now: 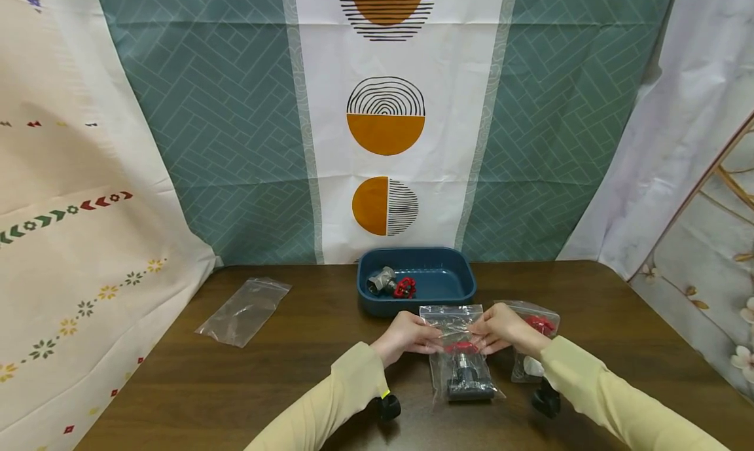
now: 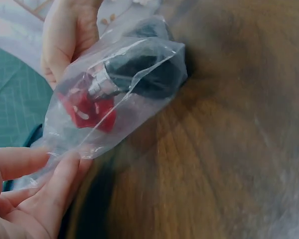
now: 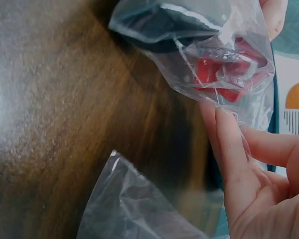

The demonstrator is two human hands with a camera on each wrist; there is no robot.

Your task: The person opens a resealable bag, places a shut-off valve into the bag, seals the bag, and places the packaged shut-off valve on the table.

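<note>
A clear zip bag (image 1: 452,315) hangs between my two hands, its zip edge toward the blue bin. Inside lies a valve with a red handle (image 1: 461,347), a silver stem and a thick black body (image 1: 470,391) at the bag's lower end. My left hand (image 1: 409,335) pinches the left side of the bag near its top; thumb and fingers show on the film in the left wrist view. On the opposite side, my right hand (image 3: 259,184) pinches the plastic between thumb and fingers. The red handle (image 2: 92,112) sits just below both grips.
At the back stands a blue bin (image 1: 432,305) holding a metal fitting (image 1: 383,279) and a red handwheel (image 1: 405,287). A flat clear bag (image 1: 244,311) lies at left. Another bag (image 1: 523,376) with red and white parts lies partly under my right forearm.
</note>
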